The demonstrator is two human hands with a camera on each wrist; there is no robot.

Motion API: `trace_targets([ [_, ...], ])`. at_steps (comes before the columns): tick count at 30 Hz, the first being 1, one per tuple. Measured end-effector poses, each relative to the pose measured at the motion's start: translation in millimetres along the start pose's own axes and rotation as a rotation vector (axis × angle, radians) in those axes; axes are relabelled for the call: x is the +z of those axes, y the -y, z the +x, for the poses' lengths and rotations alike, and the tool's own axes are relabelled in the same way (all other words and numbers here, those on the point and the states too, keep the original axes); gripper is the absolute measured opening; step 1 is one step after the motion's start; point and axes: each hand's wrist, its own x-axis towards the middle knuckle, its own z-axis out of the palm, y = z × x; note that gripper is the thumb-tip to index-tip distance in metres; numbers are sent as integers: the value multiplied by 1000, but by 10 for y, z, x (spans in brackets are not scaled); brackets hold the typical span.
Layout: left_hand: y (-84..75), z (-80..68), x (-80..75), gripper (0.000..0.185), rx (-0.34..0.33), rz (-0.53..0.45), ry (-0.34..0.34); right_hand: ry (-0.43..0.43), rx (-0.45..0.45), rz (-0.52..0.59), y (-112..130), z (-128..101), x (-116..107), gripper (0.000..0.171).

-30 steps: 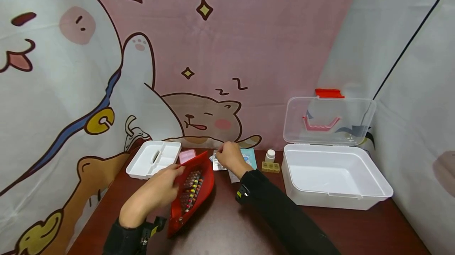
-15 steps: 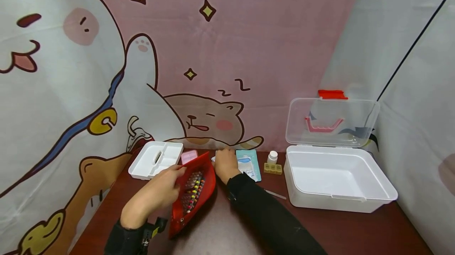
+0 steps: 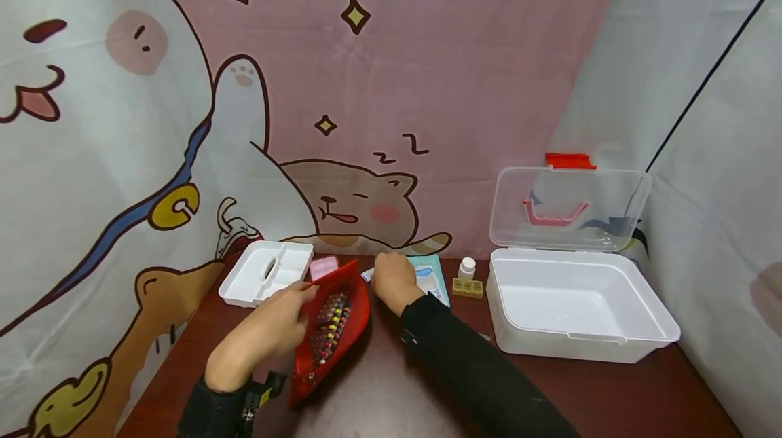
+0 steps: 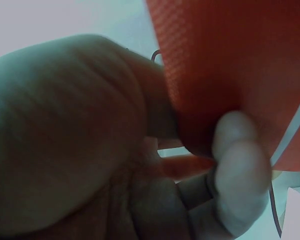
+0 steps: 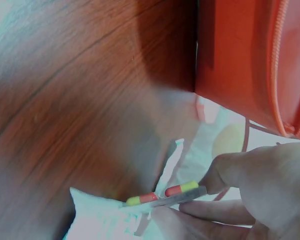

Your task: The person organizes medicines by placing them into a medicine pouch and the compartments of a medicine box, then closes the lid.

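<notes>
Head view: my left hand (image 3: 263, 333) has the near edge of the red zip pouch (image 3: 332, 329) pinched, tipping it up open on the dark wooden surface (image 3: 379, 390), and I can see rows of coloured capsules in blister strips inside it. The left wrist view is nearly all red fabric, with my thumb and fingertips (image 4: 237, 170) clamped together on the pouch wall, so that grip is closed on the pouch. My right hand (image 3: 394, 280) sits just behind the pouch's far end, over a blue and white sachet (image 3: 430, 275). From the right wrist view my fingers (image 5: 250, 170) are pinching a blister strip (image 5: 162, 197) by its end; two red and yellow capsules show on it, and it hangs just above white packaging, with the pouch's zip edge close by at the upper right. So that grip is closed on the strip. A white divided tray (image 3: 267, 272) lies to the left at the back, a small pink box (image 3: 322, 267) just beside it. To the right stand a small white bottle (image 3: 467, 267), a yellowish pill organiser (image 3: 467, 287) in front of it, and a white storage box (image 3: 580, 305) with its clear lid raised.
</notes>
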Motion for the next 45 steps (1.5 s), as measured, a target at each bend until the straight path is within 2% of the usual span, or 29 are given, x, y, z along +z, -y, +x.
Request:
trace_targets([
  [4,3,1,3,64,-4,-4,6,-46,3,28,-86,-36,-50,18],
  [8,0,1,9,65,-14,-6,10,-84,30,109,-214,-61,-102,22],
  [13,-16,-4,3,65,-18,-2,10,-105,65,277,-375,-124,-277,36],
  [17,-20,-5,-3,64,-14,1,8,-96,71,427,-458,-255,-469,26],
  [19,-16,-2,-7,63,-13,2,7,-71,78,513,-469,-332,-563,19],
  [24,-6,3,-23,63,-21,4,7,-33,49,682,-439,-496,-745,17],
  [29,9,7,-24,63,-14,20,-2,27,-13,765,-340,-641,-864,19],
  [33,8,7,-18,63,-19,22,-3,117,-47,786,-255,-743,-902,20],
  [37,6,6,-15,63,-29,17,1,209,-86,738,-201,-820,-901,17],
  [42,-1,8,-19,60,-18,25,0,328,-124,757,-129,-850,-807,20],
  [45,-7,10,-20,59,-15,27,2,347,-129,777,-41,-832,-716,21],
])
